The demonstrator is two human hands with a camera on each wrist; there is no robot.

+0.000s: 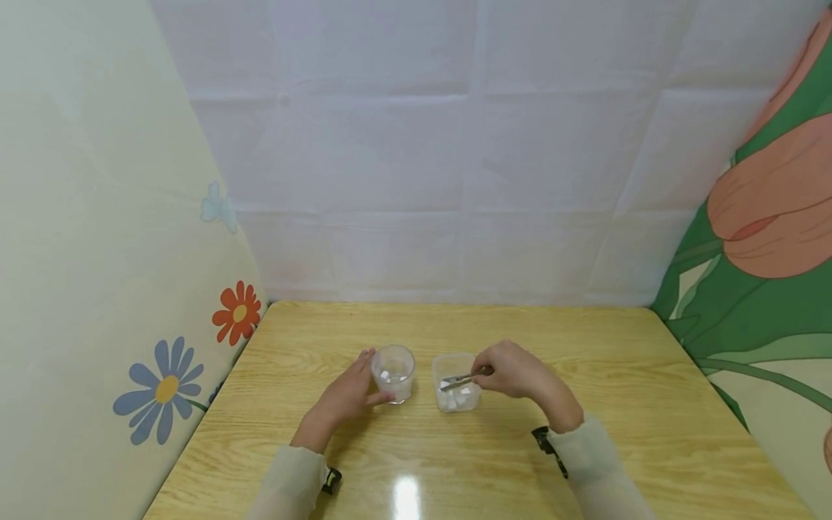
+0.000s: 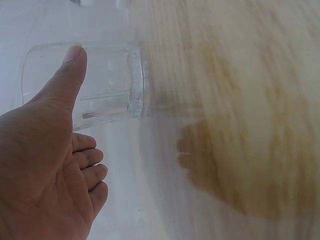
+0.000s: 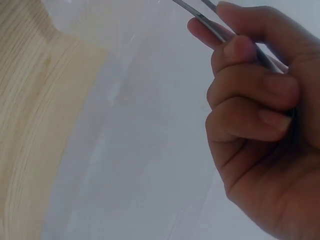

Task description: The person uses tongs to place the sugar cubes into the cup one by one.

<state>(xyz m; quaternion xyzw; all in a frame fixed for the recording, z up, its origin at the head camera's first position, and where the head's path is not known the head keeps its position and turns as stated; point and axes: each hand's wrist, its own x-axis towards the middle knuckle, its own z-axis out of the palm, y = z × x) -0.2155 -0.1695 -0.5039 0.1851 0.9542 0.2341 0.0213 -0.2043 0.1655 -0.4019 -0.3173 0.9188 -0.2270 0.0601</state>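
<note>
A clear glass cup (image 1: 393,361) stands upright on the table, with small whitish pieces low inside it. My left hand (image 1: 347,393) holds it from the left, the thumb (image 2: 72,70) laid along its near side and the other fingers behind it. To its right is a clear plastic box (image 1: 457,359) with several white pieces (image 1: 463,393) in it. My right hand (image 1: 516,370) grips a pair of metal tweezers (image 1: 460,380), whose tips reach down over the box. In the right wrist view the fingers curl round the tweezers (image 3: 212,27); their tips are out of frame.
The cup and box stand close together on a wood-grain table (image 1: 572,347). A white cloth (image 1: 416,180) hangs along the back edge. Flower-printed cloths (image 1: 165,390) stand at the left and right sides. Light reflects off the tabletop near the front.
</note>
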